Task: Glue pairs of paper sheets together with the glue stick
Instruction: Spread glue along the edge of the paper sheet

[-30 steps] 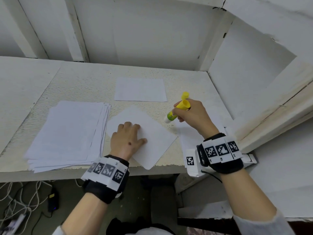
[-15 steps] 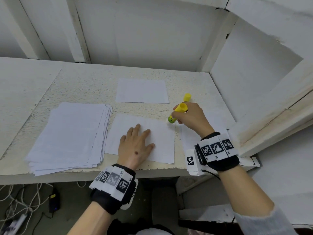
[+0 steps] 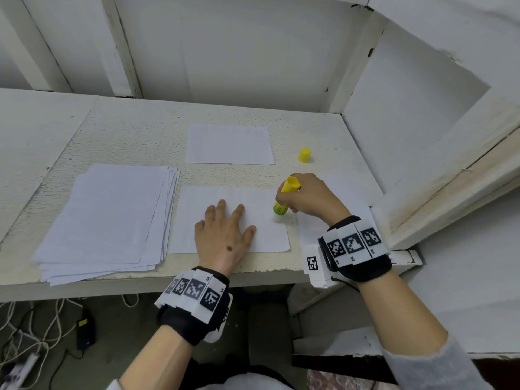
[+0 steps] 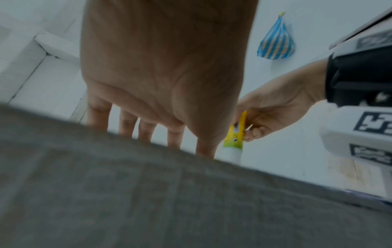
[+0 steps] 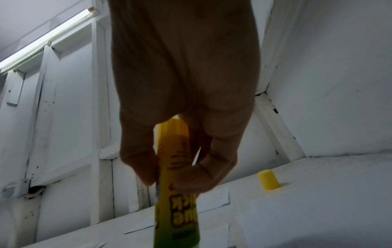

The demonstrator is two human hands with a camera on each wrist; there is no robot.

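A white paper sheet point(image 3: 261, 237) lies near the table's front edge. My left hand point(image 3: 225, 229) presses flat on it with fingers spread. My right hand point(image 3: 306, 198) grips a yellow-green glue stick point(image 3: 284, 198), held tip down on the sheet's right part near its edge. From the left wrist view the glue stick point(image 4: 234, 141) stands just right of my left thumb. The right wrist view shows thumb and fingers wrapped round the glue stick point(image 5: 176, 184). Its yellow cap point(image 3: 304, 155) stands apart on the table behind my right hand.
A thick stack of white sheets point(image 3: 107, 218) lies to the left. One more sheet point(image 3: 229, 144) lies at the back centre, and another sheet point(image 3: 337, 192) partly under my right hand. White walls close the table at the back and right. Cables lie on the floor below.
The sheet has been turned square to the table edge under my left hand. The glue stick came down and left onto the sheet's right part. The cap is now seen apart.
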